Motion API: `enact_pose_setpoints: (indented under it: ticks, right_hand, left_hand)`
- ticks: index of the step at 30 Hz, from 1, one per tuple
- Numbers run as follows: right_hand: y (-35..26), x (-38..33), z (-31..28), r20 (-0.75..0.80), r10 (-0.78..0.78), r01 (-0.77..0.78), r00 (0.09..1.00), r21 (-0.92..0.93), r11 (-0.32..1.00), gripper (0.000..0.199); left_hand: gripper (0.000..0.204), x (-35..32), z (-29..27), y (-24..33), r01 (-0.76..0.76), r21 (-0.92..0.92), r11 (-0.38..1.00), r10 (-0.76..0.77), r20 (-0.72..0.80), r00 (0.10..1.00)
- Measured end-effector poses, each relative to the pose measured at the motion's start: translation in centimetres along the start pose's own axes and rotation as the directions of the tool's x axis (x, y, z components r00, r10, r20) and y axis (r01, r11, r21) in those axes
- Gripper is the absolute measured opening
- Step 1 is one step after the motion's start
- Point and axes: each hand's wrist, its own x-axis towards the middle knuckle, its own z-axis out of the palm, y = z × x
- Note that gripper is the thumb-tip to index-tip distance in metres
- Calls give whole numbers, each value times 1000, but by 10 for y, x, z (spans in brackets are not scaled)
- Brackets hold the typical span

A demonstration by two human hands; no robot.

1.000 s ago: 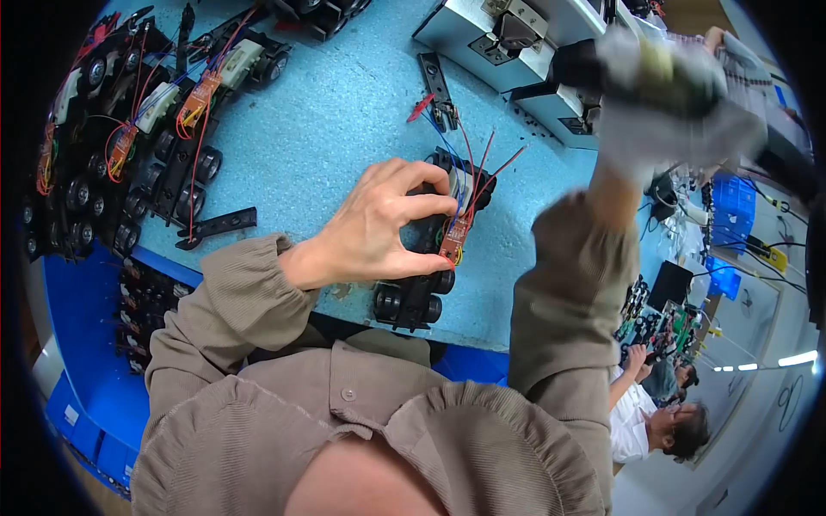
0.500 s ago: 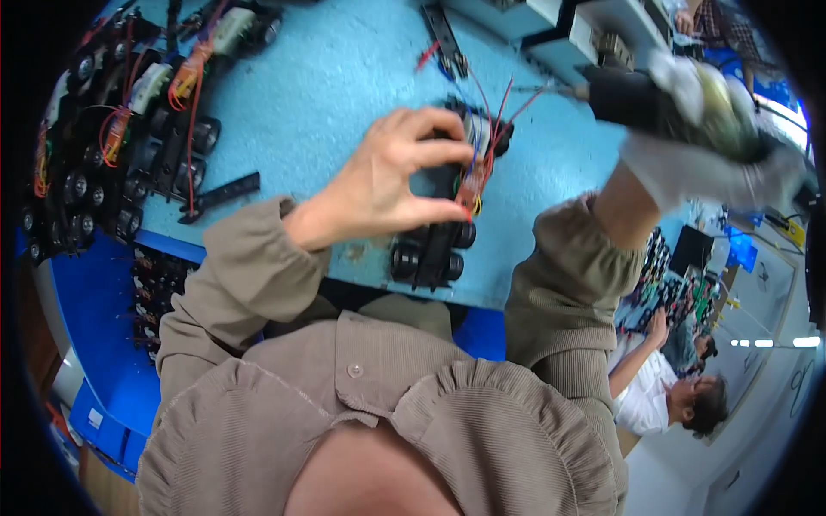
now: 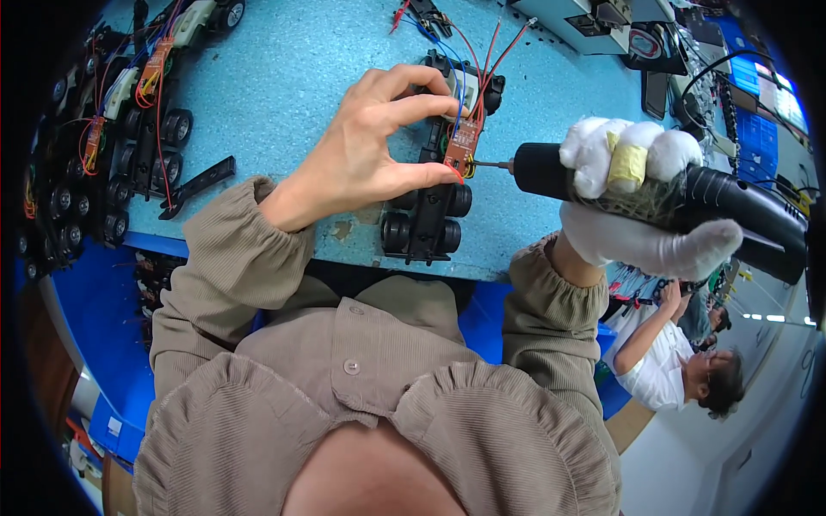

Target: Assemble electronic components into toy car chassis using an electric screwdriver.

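Note:
A black toy truck chassis (image 3: 428, 219) with paired wheels stands on the blue table. Across its middle lies a small orange-brown circuit board (image 3: 462, 142) with red, blue and yellow wires. My bare left hand (image 3: 366, 142) pinches the board, thumb at its lower end and fingertips at its upper end. In a white glove, my right hand (image 3: 637, 239) is wrapped around a black electric screwdriver (image 3: 540, 169), held almost level. The thin bit ends at the lower right of the board by the yellow wires; whether it touches is hard to tell.
Several similar wired chassis (image 3: 146, 120) crowd the table's left side. A loose black bar (image 3: 200, 185) lies beside them. Small black parts (image 3: 428, 17) sit at the far edge, near a grey-white box (image 3: 572, 21). Another person (image 3: 658, 365) sits at the right.
My right hand has swung the screwdriver down and toward me, bringing its bit in to the board. The left hand keeps its pinch over the board.

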Motion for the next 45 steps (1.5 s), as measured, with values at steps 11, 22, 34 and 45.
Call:
enact_pose_setpoints:
  ticks: [11, 22, 34, 45]
  right_hand:
    - [-2, -6, 17, 50, 15, -8, 999, -126, 992, 58]
    - [2, -12, 31, 130, 105, -72, 986, -236, 969, 28]
    - [2, -45, 67, 7, -189, 180, 982, -340, 923, 63]
    - [-47, -45, -15, -342, 480, -497, 808, 42, 867, 48]
  left_hand:
    - [53, -1, 1, 2, 27, 11, 1000, -27, -8, 1000]
    - [52, -6, 0, 0, -13, 24, 1000, 14, -55, 998]
    - [58, -46, 29, 36, 327, 145, 934, -282, -267, 922]
    - [61, -322, -193, 78, 487, -692, 533, -801, -229, 553]
